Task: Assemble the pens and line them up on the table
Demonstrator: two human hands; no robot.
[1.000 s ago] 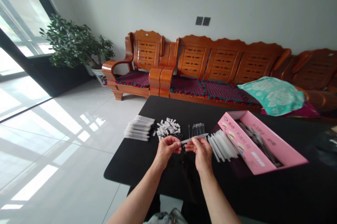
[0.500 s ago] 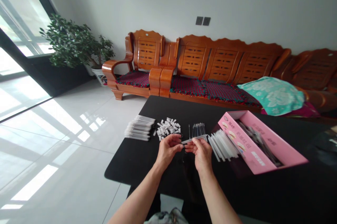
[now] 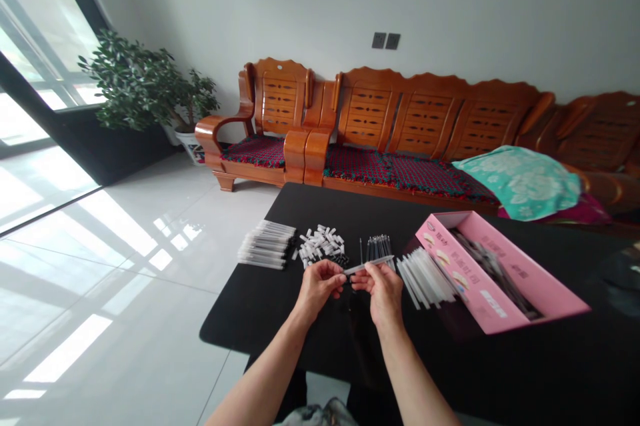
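Fingers (image 3: 334, 274) of the left hand (image 3: 320, 285) are pressed together on the near end of a thin clear tube (image 3: 380, 261). The right hand (image 3: 383, 289) pinches the same tube a little further along between thumb and forefinger, so it sits level and slightly slanted in the air, just above the black desk (image 3: 260, 319). Holding it at two points close together seems meant to keep so slim a piece steady and its end in plain sight. Both forearms come up from below and converge, wrists a touch bent, the hands nearly touching. Just beyond the fingers lies a small bunch of dark refills (image 3: 379, 247). Beyond and to the left of them is a heap of small white caps (image 3: 323, 244), and further left a neat stack of pens (image 3: 265, 246). To the right of the fingers a fan of clear tubes (image 3: 425, 274) rests against an open pink box (image 3: 520, 293). Each sort lies in its own pile within reach, probably for easy picking.
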